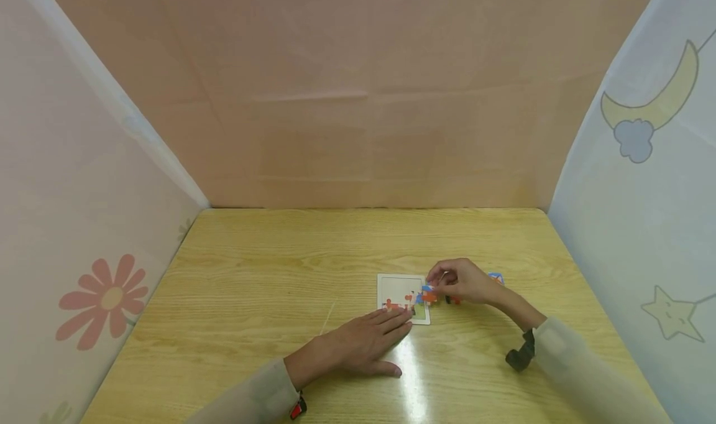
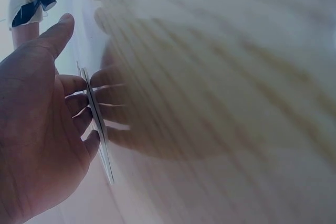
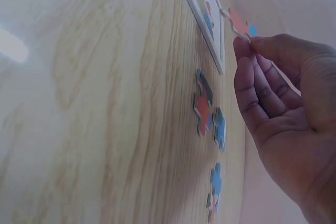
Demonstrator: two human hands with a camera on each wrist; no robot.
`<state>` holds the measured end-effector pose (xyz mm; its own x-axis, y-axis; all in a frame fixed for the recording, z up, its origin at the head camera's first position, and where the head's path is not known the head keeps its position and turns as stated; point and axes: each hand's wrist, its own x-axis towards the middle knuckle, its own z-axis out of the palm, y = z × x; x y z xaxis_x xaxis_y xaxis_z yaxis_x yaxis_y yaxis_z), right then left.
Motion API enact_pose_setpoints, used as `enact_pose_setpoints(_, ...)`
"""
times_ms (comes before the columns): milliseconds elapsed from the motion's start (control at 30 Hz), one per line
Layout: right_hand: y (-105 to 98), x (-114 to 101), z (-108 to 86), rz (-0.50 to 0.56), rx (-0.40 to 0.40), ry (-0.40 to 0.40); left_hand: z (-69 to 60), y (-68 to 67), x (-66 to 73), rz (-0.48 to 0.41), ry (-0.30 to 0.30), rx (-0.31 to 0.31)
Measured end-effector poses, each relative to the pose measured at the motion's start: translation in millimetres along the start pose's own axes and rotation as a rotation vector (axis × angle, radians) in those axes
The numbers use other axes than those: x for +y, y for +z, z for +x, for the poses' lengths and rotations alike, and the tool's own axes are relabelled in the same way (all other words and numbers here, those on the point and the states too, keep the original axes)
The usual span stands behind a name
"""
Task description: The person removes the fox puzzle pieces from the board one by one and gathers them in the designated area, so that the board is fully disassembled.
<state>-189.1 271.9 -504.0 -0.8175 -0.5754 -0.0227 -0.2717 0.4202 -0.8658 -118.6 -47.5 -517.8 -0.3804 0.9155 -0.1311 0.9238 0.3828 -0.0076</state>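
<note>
A white-framed puzzle board [image 1: 394, 281] lies on the table with some pieces fitted along its lower part. My left hand [image 1: 369, 343] lies palm down, its straight fingertips resting on the board's lower edge; in the left wrist view those fingers [image 2: 76, 100] touch the thin board edge [image 2: 100, 129]. Between thumb and fingertips, my right hand [image 1: 461, 281] pinches a red and blue puzzle piece [image 3: 240, 23] over the board's right side. In the right wrist view the piece is held tilted, above the board frame [image 3: 202, 22].
Loose puzzle pieces lie right of the board: a red and dark piece [image 3: 201, 106], a blue piece [image 3: 219, 129] and a blue and red piece [image 3: 214, 190]. The wooden table [image 1: 268, 256] is enclosed by a tan back sheet [image 1: 363, 101] and printed side sheets.
</note>
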Motion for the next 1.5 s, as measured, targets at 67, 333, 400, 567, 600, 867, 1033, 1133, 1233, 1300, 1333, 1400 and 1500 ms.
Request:
enact_pose_setpoints(67,-1.9,1.5,-3.5,-0.006,0.002,-0.005,-0.1,0.0,-0.1,-0.005,0.002,0.0)
enact_pose_setpoints(333,-11.1,4.2,-14.6,-0.02,0.008,-0.007,-0.3,0.3,-0.3,-0.017,0.006,0.001)
enact_pose_setpoints(400,-14.2,5.0,-17.1,-0.009,-0.001,-0.005,-0.1,0.5,-0.5,-0.014,0.005,-0.004)
enact_pose_setpoints(567,-21.3,6.7,-23.7,-0.015,-0.004,0.001,0.3,-0.2,-0.3,0.006,0.004,-0.012)
enact_pose_setpoints(600,-22.3,7.1,-24.8,-0.025,0.0,0.005,0.2,-0.6,-0.3,0.006,0.004,-0.012)
enact_pose_setpoints(867,-30.1,12.0,-35.1,-0.093,0.031,0.022,0.1,-1.7,0.0,-0.005,0.007,-0.011)
enact_pose_setpoints(1033,-34.1,16.2,-42.1,-0.094,0.045,0.028,-0.1,-1.7,0.1,0.003,0.008,-0.002)
enact_pose_setpoints(1133,-37.0,17.6,-46.6,-0.102,0.05,0.049,-0.3,-1.1,-0.1,0.002,0.008,0.003)
enact_pose_setpoints(1233,-39.4,18.8,-50.6,-0.107,0.052,0.048,-0.6,-0.3,-0.3,-0.01,0.002,0.005)
enact_pose_setpoints(1300,-40.7,20.1,-53.2,-0.099,0.054,0.037,-0.8,0.3,-0.5,-0.015,-0.002,0.005)
enact_pose_setpoints(1333,-41.3,20.8,-54.4,-0.094,0.055,0.031,-0.8,0.2,-0.5,-0.018,-0.003,0.005)
enact_pose_setpoints(1400,-42.6,22.4,-56.8,-0.086,0.057,0.021,-1.1,-0.1,-0.4,-0.02,-0.004,0.003)
enact_pose_setpoints(1500,-44.2,24.8,-60.3,-0.083,0.058,0.019,-1.1,-0.9,-0.2,-0.022,-0.003,0.002)
